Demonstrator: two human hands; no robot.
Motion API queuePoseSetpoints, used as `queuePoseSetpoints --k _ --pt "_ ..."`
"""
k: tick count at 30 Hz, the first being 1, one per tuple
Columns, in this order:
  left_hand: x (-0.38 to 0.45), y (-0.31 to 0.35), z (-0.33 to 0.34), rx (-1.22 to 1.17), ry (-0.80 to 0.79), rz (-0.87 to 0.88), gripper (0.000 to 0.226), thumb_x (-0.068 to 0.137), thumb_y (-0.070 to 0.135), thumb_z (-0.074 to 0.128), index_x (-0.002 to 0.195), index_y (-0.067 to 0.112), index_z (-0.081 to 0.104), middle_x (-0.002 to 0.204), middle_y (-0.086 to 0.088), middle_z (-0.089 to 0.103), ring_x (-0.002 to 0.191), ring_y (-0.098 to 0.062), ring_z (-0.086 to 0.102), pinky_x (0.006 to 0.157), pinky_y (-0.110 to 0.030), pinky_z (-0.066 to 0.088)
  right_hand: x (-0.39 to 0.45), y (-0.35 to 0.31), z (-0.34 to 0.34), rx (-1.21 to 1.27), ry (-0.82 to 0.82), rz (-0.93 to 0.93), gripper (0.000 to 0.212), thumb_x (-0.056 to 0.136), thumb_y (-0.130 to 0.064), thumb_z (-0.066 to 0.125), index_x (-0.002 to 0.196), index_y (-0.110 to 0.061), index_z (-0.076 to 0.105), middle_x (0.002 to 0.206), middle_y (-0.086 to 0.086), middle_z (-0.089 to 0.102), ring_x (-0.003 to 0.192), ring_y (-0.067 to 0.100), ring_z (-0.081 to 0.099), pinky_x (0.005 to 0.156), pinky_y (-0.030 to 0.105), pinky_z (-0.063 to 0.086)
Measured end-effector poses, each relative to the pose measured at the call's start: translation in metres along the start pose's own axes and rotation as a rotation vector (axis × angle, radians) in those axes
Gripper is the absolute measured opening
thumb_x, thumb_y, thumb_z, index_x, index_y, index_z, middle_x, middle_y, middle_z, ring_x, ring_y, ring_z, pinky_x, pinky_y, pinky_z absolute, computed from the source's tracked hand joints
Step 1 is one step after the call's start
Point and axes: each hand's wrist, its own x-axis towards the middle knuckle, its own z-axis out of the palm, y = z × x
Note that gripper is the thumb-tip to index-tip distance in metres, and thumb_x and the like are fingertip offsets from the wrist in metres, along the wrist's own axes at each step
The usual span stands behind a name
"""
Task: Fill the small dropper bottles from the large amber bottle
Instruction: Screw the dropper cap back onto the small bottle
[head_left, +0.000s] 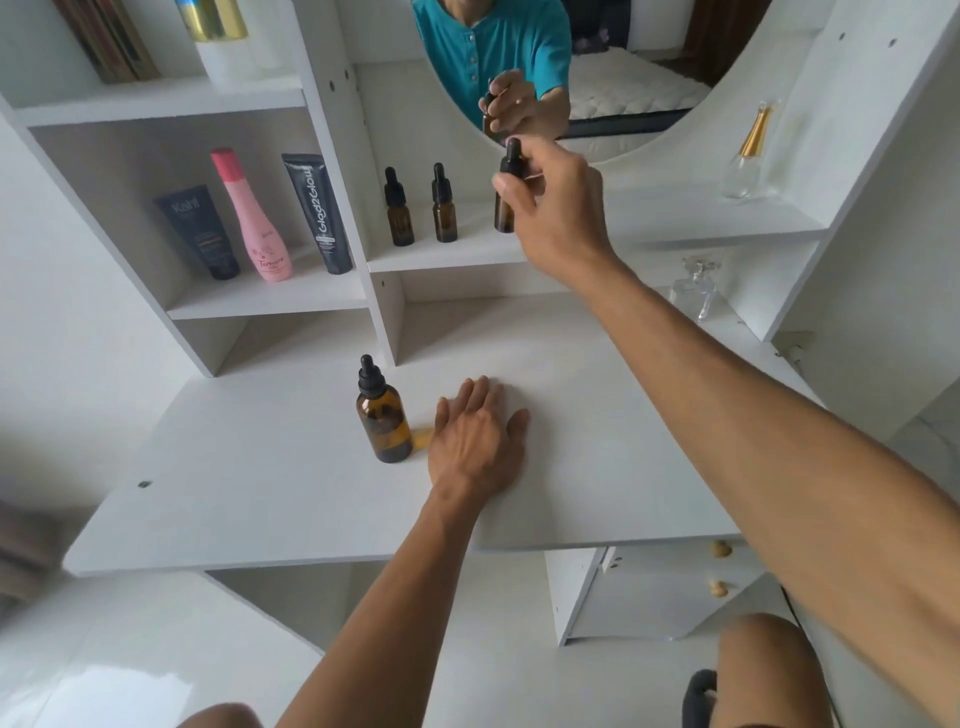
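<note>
large amber bottle (383, 421) stood capped on desk (597, 441), beside flat-spread left hand (475, 441) | right hand (556, 208) pinched small dropper bottle (505, 208) over shelf (467, 254) | judged light, slick, breakable glass; best gripped round body, not rubber bulb

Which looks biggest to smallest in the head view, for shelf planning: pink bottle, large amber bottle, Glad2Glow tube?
1. pink bottle
2. Glad2Glow tube
3. large amber bottle
The last two look close, and the amber bottle is nearer the camera, so that order is unsure.
</note>
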Motion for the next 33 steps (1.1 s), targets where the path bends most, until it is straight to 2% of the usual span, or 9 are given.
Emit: queuePoseSetpoints --k 6,11,15,18,21,24,30,33 --pt "0.0 0.003 -0.001 0.024 0.007 -0.003 0.063 0.103 0.051 0.026 0.156 0.018 0.024 0.165 0.002 0.02 0.153 -0.018 0.007 0.124 -0.042 0.004 0.018 0.022 0.028 -0.026 -0.07 0.043 0.02 0.092 -0.023 0.062 0.108 -0.012 0.065 0.093 0.002 0.071 0.082 0.016 0.066 0.076 0.03 0.053" --pt "0.001 0.002 0.0 0.034 0.009 0.002 0.064 0.103 0.052 0.026 0.156 0.017 0.025 0.165 0.002 0.02 0.154 -0.018 0.007 0.124 -0.043 0.005 0.021 0.032 0.038 -0.039 -0.088 0.06 0.02 0.093 -0.022 0.062 0.109 -0.011 0.065 0.096 0.001 0.07 0.085 0.013 0.064 0.075 0.022 0.049" --pt "0.001 0.002 0.002 0.041 0.021 0.009 0.063 0.102 0.052 0.026 0.154 0.017 0.027 0.164 0.003 0.023 0.153 -0.018 0.009 0.124 -0.044 0.006 0.023 0.035 0.04 -0.034 -0.096 0.076 0.02 0.093 -0.023 0.062 0.108 -0.01 0.066 0.096 0.001 0.07 0.087 0.016 0.066 0.077 0.026 0.051" --pt "0.001 0.002 0.002 0.044 0.031 0.013 0.062 0.102 0.052 0.027 0.153 0.017 0.029 0.163 0.003 0.025 0.153 -0.018 0.011 0.124 -0.044 0.007 0.025 0.036 0.042 -0.034 -0.104 0.087 0.021 0.093 -0.023 0.063 0.11 -0.011 0.066 0.096 -0.002 0.069 0.086 0.013 0.065 0.073 0.019 0.046" --pt "0.001 0.003 0.001 0.05 0.036 0.012 0.061 0.102 0.052 0.027 0.153 0.018 0.03 0.163 0.003 0.025 0.152 -0.018 0.012 0.124 -0.044 0.007 0.026 0.037 0.043 -0.027 -0.105 0.1 0.023 0.093 -0.023 0.064 0.113 -0.012 0.065 0.099 -0.001 0.07 0.087 0.011 0.064 0.075 0.02 0.047" --pt "0.0 0.002 0.001 0.052 0.038 0.011 0.061 0.102 0.052 0.027 0.153 0.017 0.03 0.163 0.002 0.025 0.152 -0.019 0.012 0.123 -0.044 0.008 0.025 0.038 0.044 -0.034 -0.11 0.103 0.025 0.092 -0.023 0.065 0.115 -0.013 0.065 0.1 -0.003 0.07 0.086 0.009 0.063 0.074 0.015 0.042" --pt "0.0 0.002 0.001 0.039 0.024 0.004 0.062 0.102 0.052 0.026 0.154 0.019 0.03 0.164 0.003 0.022 0.153 -0.017 0.01 0.124 -0.043 0.006 0.023 0.039 0.043 -0.043 -0.108 0.101 0.024 0.091 -0.023 0.066 0.112 -0.012 0.064 0.094 -0.005 0.068 0.083 0.01 0.062 0.074 0.019 0.044" --pt "-0.001 0.003 0.0 0.036 0.035 0.011 0.061 0.102 0.052 0.027 0.152 0.018 0.032 0.162 0.003 0.025 0.152 -0.018 0.012 0.124 -0.044 0.008 0.021 0.038 0.043 -0.032 -0.111 0.108 0.031 0.088 -0.026 0.069 0.115 -0.013 0.062 0.1 -0.003 0.07 0.089 0.013 0.066 0.082 0.025 0.051"
